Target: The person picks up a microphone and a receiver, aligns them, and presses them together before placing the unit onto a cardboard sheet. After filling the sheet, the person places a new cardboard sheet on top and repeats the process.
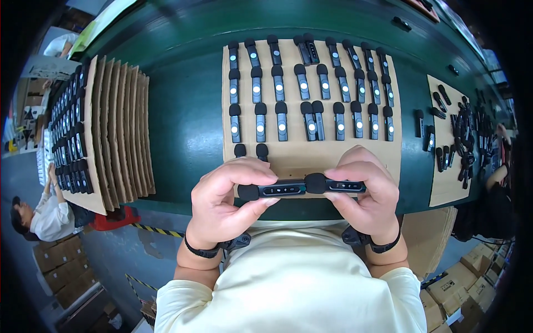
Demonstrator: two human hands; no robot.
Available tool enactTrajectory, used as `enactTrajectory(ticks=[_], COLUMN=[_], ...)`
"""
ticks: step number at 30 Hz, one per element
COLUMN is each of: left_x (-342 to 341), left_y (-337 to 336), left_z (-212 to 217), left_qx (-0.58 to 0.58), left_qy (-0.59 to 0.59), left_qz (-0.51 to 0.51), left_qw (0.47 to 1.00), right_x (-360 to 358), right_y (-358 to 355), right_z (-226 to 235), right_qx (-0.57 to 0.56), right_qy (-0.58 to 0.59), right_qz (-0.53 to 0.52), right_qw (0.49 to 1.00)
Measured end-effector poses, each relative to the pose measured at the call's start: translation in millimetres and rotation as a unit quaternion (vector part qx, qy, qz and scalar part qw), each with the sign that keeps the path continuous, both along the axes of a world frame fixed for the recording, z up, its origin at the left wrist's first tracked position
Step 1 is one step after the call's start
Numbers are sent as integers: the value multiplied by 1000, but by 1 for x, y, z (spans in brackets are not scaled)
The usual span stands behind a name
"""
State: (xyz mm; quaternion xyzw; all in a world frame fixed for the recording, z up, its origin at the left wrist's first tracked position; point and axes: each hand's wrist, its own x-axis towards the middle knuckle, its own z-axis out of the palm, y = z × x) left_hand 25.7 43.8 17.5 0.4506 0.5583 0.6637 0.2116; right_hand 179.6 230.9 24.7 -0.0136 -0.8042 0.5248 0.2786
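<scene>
My left hand (222,194) pinches a small black clip-on microphone (284,189) with a round foam cap at its left end. Between the thumb and finger of my right hand (371,186) is a second microphone (345,186) of the same kind. The two lie end to end above the cardboard sheet's near edge, and the right one's foam cap (316,182) meets the left one's body. Beyond them, the cardboard sheet (355,153) carries rows of black microphones (282,125), most with a round pale spot. Two more foam-capped ones (240,150) are partly hidden behind my left hand.
At left stands a stack of cardboard sheets (119,139), the outermost loaded with microphones. Another cardboard piece (441,186) at right holds loose microphones. All rest on a green table (183,111). People sit at the left (53,219) and the right (483,205). Cartons (452,283) stand lower right.
</scene>
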Motion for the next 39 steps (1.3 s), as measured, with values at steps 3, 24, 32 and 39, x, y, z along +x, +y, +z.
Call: enactTrajectory(ticks=[3, 24, 32, 39], left_x=[-1, -1, 10, 11], left_y=[2, 14, 23, 18], left_z=[0, 1, -3, -9], left_qx=[1, -44, -16, -27], left_qy=[3, 128, 133, 232], left_qz=[-1, 22, -3, 10], left_qw=[1000, 991, 991, 972], right_x=[0, 10, -7, -1], right_y=[0, 2, -11, -8], right_z=[-1, 0, -2, -13], right_qx=[-2, -63, 107, 78], right_qy=[5, 14, 3, 25], right_qz=[0, -34, 12, 15], right_qw=[1000, 997, 994, 996])
